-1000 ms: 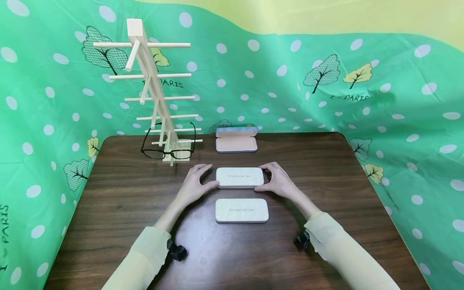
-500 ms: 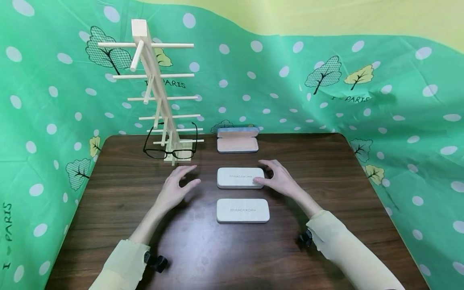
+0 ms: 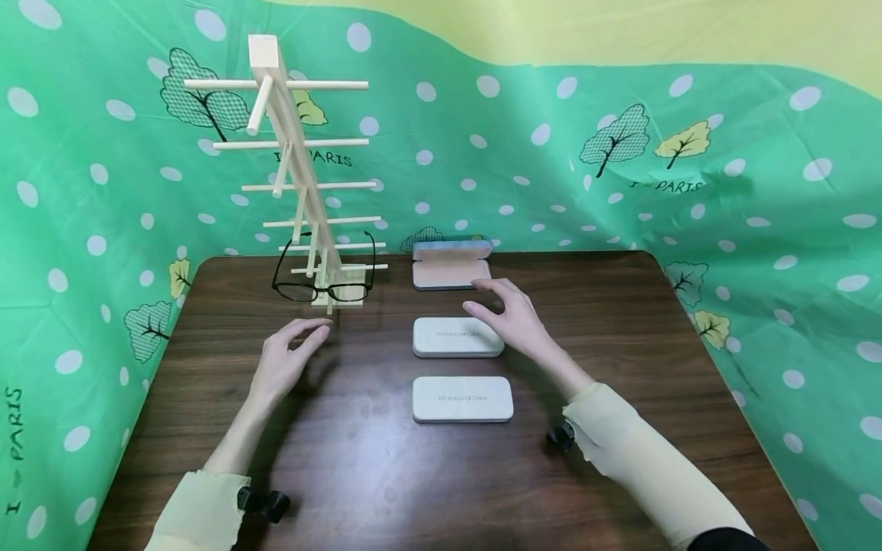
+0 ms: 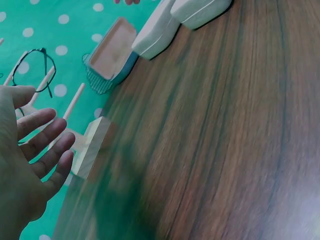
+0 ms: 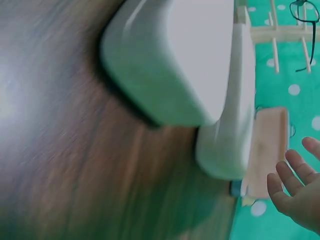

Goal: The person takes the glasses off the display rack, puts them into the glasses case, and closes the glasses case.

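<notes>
A: From my distant seat, what lies closest?

B: On the dark wood counter (image 3: 386,490), a closed white case (image 3: 462,399) lies flat. Just beyond it, and apart from it, lies a second closed white case (image 3: 451,337).

A: And the hands?

B: I see them well apart. The left hand (image 3: 279,363) is left of the cases, fingers loosely bent, holding nothing. The right hand (image 3: 517,321) is over the second case's right end, also gripping nothing.

A: Beyond those?

B: Black glasses (image 3: 321,290) sit low on a wooden peg stand (image 3: 295,153). Right of it, an open case (image 3: 451,273) stands near the counter's far edge, before a green dotted cloth (image 3: 524,214). The right forefinger is near its front right corner; touching, I cannot tell.

A: Which step?

B: I judge it an approach to the open case. Next calls for a light pinch at its rim, sparing the second case.
</notes>
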Action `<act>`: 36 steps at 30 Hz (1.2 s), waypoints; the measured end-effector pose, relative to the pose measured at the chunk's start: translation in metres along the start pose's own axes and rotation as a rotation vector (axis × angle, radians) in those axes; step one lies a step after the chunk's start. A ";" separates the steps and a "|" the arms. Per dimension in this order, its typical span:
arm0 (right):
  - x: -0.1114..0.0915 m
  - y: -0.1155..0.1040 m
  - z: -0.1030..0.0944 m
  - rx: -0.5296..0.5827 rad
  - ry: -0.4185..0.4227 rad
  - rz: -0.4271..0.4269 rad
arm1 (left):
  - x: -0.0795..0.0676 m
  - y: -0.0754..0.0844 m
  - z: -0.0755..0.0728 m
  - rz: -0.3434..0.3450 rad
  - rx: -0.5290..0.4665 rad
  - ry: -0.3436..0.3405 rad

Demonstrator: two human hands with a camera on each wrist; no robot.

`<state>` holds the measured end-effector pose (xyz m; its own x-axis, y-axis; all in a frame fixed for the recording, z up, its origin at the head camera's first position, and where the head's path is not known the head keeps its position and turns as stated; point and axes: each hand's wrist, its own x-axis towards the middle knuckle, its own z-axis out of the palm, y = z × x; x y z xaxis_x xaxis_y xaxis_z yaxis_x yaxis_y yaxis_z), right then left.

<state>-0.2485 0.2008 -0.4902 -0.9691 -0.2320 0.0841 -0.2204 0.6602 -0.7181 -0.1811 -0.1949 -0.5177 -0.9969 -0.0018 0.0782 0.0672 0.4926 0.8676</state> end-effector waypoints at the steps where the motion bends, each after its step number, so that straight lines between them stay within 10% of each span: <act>1: 0.002 -0.004 0.001 0.008 0.002 -0.005 | 0.000 0.000 -0.002 0.000 -0.008 0.012; 18: 0.029 -0.066 0.036 0.182 0.017 -0.036 | 0.011 0.000 -0.030 -0.151 -0.150 0.324; 36: 0.040 -0.091 0.072 0.294 0.003 0.034 | 0.031 0.012 -0.041 -0.193 -0.236 0.347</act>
<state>-0.2592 0.0799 -0.4707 -0.9758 -0.2106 0.0581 -0.1463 0.4325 -0.8897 -0.2092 -0.2245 -0.4847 -0.9223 -0.3854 0.0294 -0.0708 0.2434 0.9673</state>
